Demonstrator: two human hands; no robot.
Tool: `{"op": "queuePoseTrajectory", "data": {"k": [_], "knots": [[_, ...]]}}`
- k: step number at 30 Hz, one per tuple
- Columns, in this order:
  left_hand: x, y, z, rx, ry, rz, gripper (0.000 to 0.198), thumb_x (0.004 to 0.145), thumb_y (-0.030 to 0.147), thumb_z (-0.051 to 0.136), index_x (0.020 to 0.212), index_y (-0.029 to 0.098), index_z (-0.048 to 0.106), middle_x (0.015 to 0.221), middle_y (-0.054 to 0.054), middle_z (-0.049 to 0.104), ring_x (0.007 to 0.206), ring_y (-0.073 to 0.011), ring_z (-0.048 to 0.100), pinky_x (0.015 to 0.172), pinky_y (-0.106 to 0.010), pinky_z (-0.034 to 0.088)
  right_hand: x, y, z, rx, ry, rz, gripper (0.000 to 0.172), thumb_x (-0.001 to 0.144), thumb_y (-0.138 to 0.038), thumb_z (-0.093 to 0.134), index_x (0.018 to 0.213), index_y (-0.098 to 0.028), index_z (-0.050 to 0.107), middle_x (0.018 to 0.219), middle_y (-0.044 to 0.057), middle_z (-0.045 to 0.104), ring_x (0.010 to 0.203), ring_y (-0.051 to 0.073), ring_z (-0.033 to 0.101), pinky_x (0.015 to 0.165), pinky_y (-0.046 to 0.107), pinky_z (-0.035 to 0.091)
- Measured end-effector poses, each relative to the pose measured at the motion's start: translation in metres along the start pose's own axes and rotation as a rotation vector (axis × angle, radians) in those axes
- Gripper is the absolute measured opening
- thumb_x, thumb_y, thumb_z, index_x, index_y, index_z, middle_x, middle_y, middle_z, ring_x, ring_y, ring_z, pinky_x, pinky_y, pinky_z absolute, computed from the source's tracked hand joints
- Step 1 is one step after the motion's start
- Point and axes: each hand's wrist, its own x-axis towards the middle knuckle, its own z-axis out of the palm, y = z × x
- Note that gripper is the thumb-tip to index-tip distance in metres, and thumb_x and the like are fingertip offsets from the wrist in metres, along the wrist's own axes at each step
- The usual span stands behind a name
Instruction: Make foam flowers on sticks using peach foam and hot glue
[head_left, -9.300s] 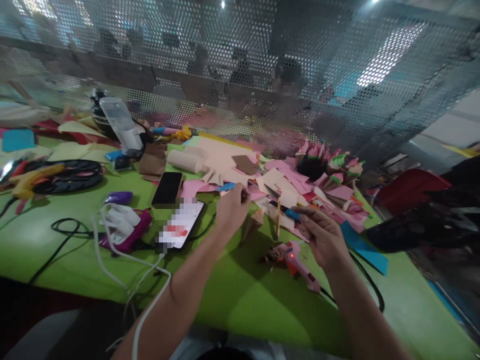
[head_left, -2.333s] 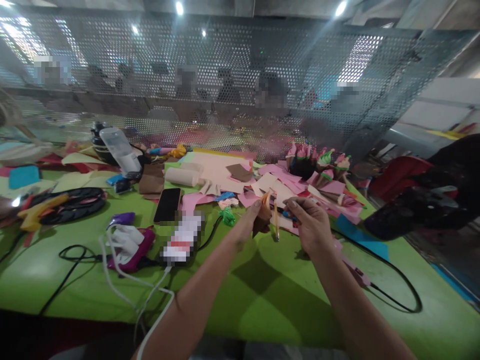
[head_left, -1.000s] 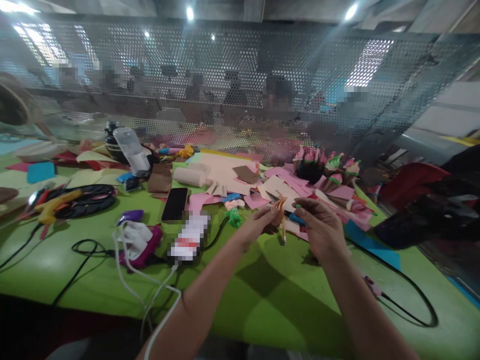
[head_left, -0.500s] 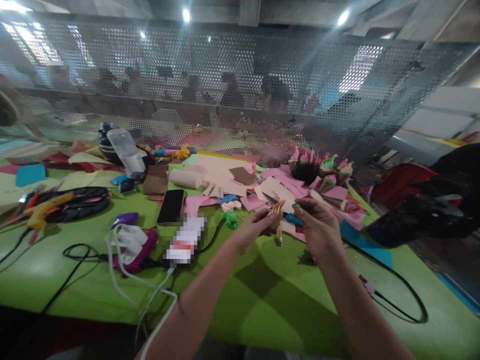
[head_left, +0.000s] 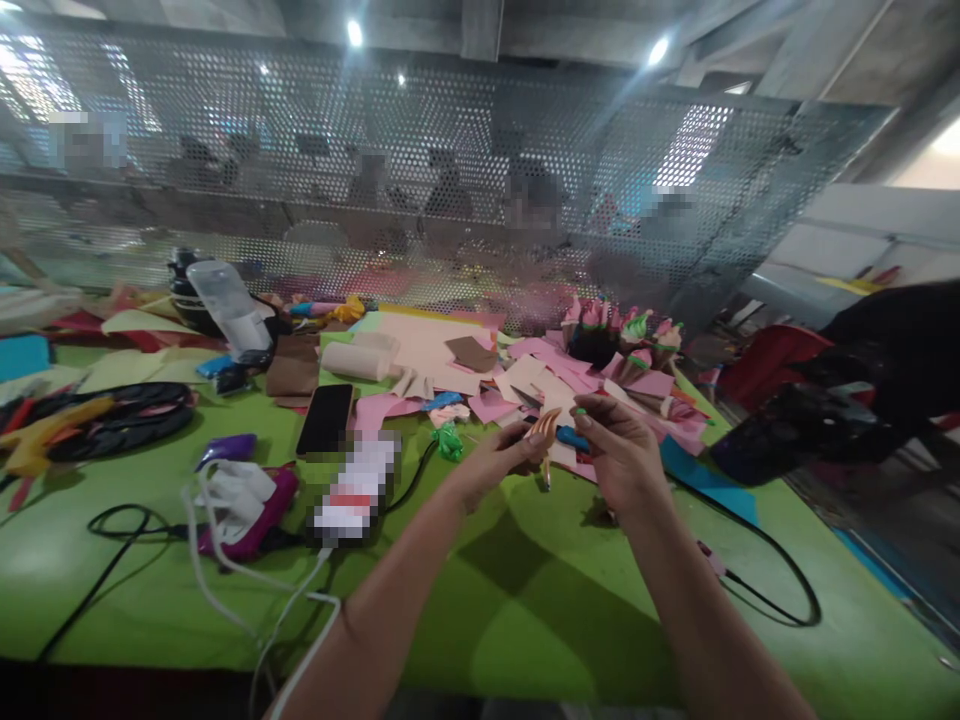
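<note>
My left hand (head_left: 506, 462) is closed on a small curved piece (head_left: 547, 424) with orange and pale stripes, whose exact kind I cannot tell. Close beside it, my right hand (head_left: 619, 450) pinches a tiny green bit (head_left: 580, 411) between thumb and fingers. A blue object (head_left: 572, 438) shows between the two hands, partly hidden; whether it is touched or lies behind them I cannot tell. Below the striped piece, a thin pale stick-like thing (head_left: 547, 475) points down. Cut pink and cream paper (head_left: 536, 378) lies beyond the hands.
On the green table (head_left: 480, 610) lie a phone (head_left: 325, 420), a magenta power adapter (head_left: 255, 525) with white cables, a yellow glue gun (head_left: 56, 430) and a green wrapped bundle (head_left: 448, 441). Pink and green paper flowers (head_left: 600, 318) stand at the back. A perforated metal screen (head_left: 360, 190) rises behind.
The view has turned slightly to the right, so things on the table appear shifted left. Both hands keep nearly the same pose, with the striped piece and green bit still held.
</note>
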Motion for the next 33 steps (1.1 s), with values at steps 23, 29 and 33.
{"op": "queuePoseTrajectory", "data": {"k": [23,29,33], "knots": [[0.0013,-0.002,-0.0018,-0.019,-0.001,-0.022,0.069,0.056,0.063,0.084,0.108,0.018,0.071,0.095,-0.004,0.065,0.083,-0.0141,0.058,0.084,-0.031,0.049,0.0029,0.001,-0.0012,0.048,0.031,0.058,0.034,0.058,-0.048,0.089,0.076,-0.022,0.077,0.07,0.0,0.068,0.06,0.009,0.056,0.053,0.019,0.048],[0.0016,-0.0022,-0.0013,0.009,-0.026,-0.022,0.069,0.058,0.065,0.082,0.108,0.018,0.072,0.093,-0.004,0.064,0.083,-0.0142,0.057,0.084,-0.032,0.048,0.002,0.0027,-0.001,0.079,0.015,0.033,0.029,0.061,-0.044,0.088,0.079,-0.024,0.078,0.075,-0.001,0.068,0.058,0.008,0.054,0.052,0.02,0.047],[0.0019,-0.0029,-0.0007,0.006,-0.058,-0.034,0.068,0.061,0.063,0.081,0.11,0.018,0.071,0.095,-0.005,0.065,0.085,-0.0148,0.058,0.085,-0.033,0.048,0.0011,0.0039,-0.0008,0.106,-0.005,0.073,0.029,0.06,-0.042,0.089,0.08,-0.024,0.079,0.072,-0.002,0.067,0.056,0.007,0.052,0.051,0.02,0.045]]}}
